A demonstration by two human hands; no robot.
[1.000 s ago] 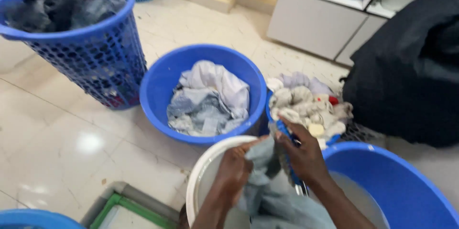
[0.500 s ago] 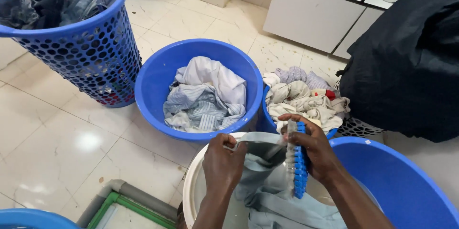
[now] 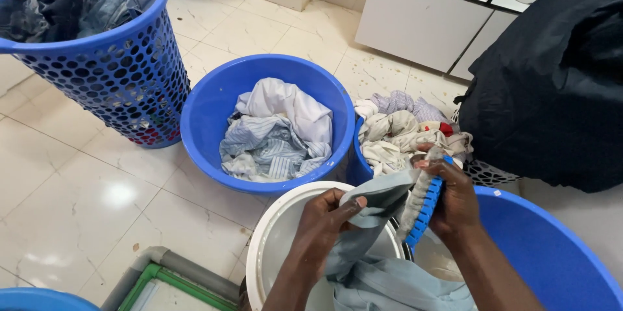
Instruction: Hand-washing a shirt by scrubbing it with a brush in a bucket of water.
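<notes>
My left hand [image 3: 328,220] grips a fold of a wet grey-blue garment [image 3: 376,265] and lifts it over a white bucket [image 3: 272,239]. My right hand [image 3: 454,197] holds a blue scrubbing brush [image 3: 422,204] with pale bristles, pressed against the raised edge of the same garment. The rest of the garment hangs down into the bucket between my forearms.
A blue basin [image 3: 214,123] holds white and striped clothes. A perforated blue basket [image 3: 110,71] at left is full of dark clothes. Another basket of pale clothes [image 3: 402,129] sits behind the brush. A big blue basin [image 3: 551,252] is at right, a dark cloth bundle [image 3: 558,77] above it.
My view has tilted down and closer. My left hand has pulled the garment's edge higher, and the brush in my right hand has moved up against the cloth.
</notes>
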